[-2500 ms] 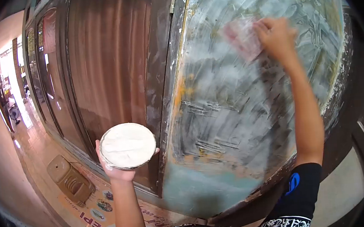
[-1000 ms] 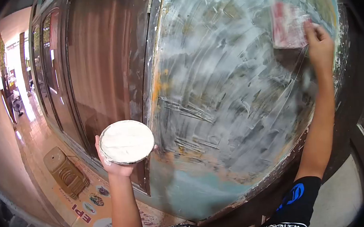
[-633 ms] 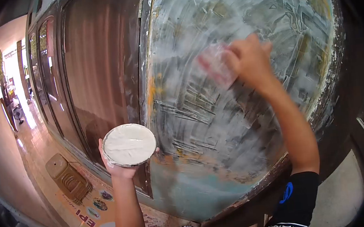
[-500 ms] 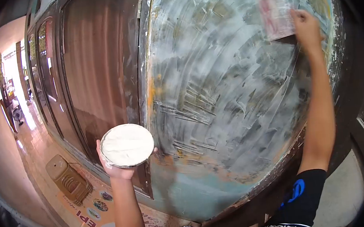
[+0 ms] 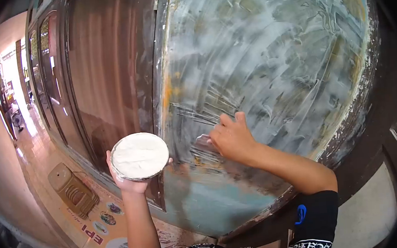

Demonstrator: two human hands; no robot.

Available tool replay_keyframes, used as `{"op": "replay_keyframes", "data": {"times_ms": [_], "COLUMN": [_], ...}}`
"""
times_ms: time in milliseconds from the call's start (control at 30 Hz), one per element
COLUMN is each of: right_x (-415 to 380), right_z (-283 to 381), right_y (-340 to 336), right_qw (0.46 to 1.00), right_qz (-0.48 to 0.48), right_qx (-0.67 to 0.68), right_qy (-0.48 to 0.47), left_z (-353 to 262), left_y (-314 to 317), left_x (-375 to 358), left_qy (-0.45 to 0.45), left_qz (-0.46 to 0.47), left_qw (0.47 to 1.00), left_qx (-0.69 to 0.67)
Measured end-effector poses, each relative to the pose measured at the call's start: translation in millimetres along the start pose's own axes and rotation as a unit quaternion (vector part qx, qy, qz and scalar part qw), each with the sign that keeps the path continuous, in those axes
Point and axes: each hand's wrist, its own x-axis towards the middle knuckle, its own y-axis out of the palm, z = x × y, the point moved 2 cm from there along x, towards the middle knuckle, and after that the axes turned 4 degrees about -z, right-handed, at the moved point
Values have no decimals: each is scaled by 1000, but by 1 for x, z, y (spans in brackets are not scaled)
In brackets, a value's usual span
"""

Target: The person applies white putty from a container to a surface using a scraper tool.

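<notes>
My left hand supports a round bowl from below, its fingers curled around the side. Smooth white putty fills the bowl nearly to the rim. Right of it, my right hand is closed in front of the lower left part of the wall panel. A pale edge of the putty spreader shows past the fingertips; my hand hides the rest. Streaky white and grey smears cover the panel, with ridged lines near my right hand and bare greenish paint along the bottom.
A dark-framed window with a curtain behind it adjoins the panel on the left. Brown plastic stools stand on the tiled floor below, near a printed banner. A passage with a fan lies far left.
My right hand has swept from the panel's upper right down to its lower left, carrying the spreader, which is now mostly hidden. The bowl in my left hand has barely moved.
</notes>
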Motion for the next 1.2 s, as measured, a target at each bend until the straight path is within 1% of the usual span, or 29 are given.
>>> {"op": "replay_keyframes", "data": {"times_ms": [33, 67, 100, 133, 167, 200, 233, 267, 367, 400, 433, 467, 500, 533, 567, 600, 633, 700, 733, 767, 800, 867, 933, 967, 1033, 1067, 1100, 1133, 1200], "right_x": [8, 21, 35, 54, 61, 71, 77, 81, 76, 71, 67, 58, 47, 34, 20, 8, 7, 10, 23, 36, 46, 59, 56, 51, 36, 32, 23, 19, 3], "right_z": [-7, -14, -28, -43, -71, -86, -103, -112, -94, -83, -58, -35, -10, 11, 22, 29, 30, 30, 25, 15, 4, -24, -45, -44, -37, -20, -8, 11, 30], "right_y": [3, -2, -17, -45, -67, -92, -121, -143, -156, -134, -108, -76, -41, 0, 37, 70, 82, 94, 75, 54, 31, -25, -63, -66, -69, -55, -25, -3, 55], "right_qw": [999, 996, 988, 975, 974, 940, 924, 904, 905, 930, 954, 976, 994, 999, 998, 995, 995, 994, 994, 995, 993, 977, 958, 959, 952, 963, 979, 985, 995], "right_qz": [4, 8, -5, -16, -154, -253, -295, -336, -366, -336, -279, -209, -101, 19, 50, 89, 89, 79, 74, 33, -6, -47, -165, -162, -175, -161, -138, -83, -18], "right_qx": [-45, -90, -140, -187, -121, -187, -179, -170, -103, -58, -9, -27, -41, -49, 4, 5, 6, -57, -70, -93, -114, -147, -121, -120, -66, -15, -14, -6, -16], "right_qy": [9, 17, 68, 119, 114, 132, 168, 203, 192, 134, 113, 62, 26, 2, -32, -49, -49, -51, -22, 9, 43, 148, 199, 199, 241, 217, 151, 150, 92], "left_z": [-2, -5, -8, -12, -14, -17, -20, -26, -38, -40, -42, -45, -47, -47, -49, -50, -53, -58, -60, -63, -66, -72, -79, -81, -84, -85, -85, -84, -82], "left_y": [1, 2, 1, -2, 0, 2, 1, -4, -5, -3, -3, -3, -4, -3, -4, -6, -8, -12, -13, -13, -13, -10, -13, -13, -11, -14, -13, -12, -12], "left_x": [-3, -5, -8, -8, -10, -12, -15, -18, -23, -25, -27, -30, -32, -35, -37, -39, -40, -43, -45, -46, -47, -51, -53, -55, -58, -58, -59, -60, -58], "left_qy": [4, 16, 27, 35, 38, 52, 66, 53, 72, 76, 78, 82, 86, 90, 91, 85, 80, 78, 76, 75, 75, 78, 92, 91, 95, 98, 97, 89, 72], "left_qz": [-1, -27, -53, -41, -44, -65, -88, -68, -81, -70, -73, -86, -98, -110, -112, -107, -100, -107, -96, -86, -101, -104, -121, -124, -118, -129, -130, -116, -105], "left_qw": [1000, 1000, 998, 998, 998, 996, 993, 996, 993, 992, 992, 991, 990, 989, 988, 989, 990, 991, 992, 993, 991, 991, 988, 987, 987, 986, 986, 989, 992], "left_qx": [2, -3, -8, 11, 10, 26, 42, 36, 49, 67, 67, 56, 45, 48, 49, 50, 52, 36, 35, 34, 42, 43, 38, 38, 57, 49, 51, 34, 17]}}
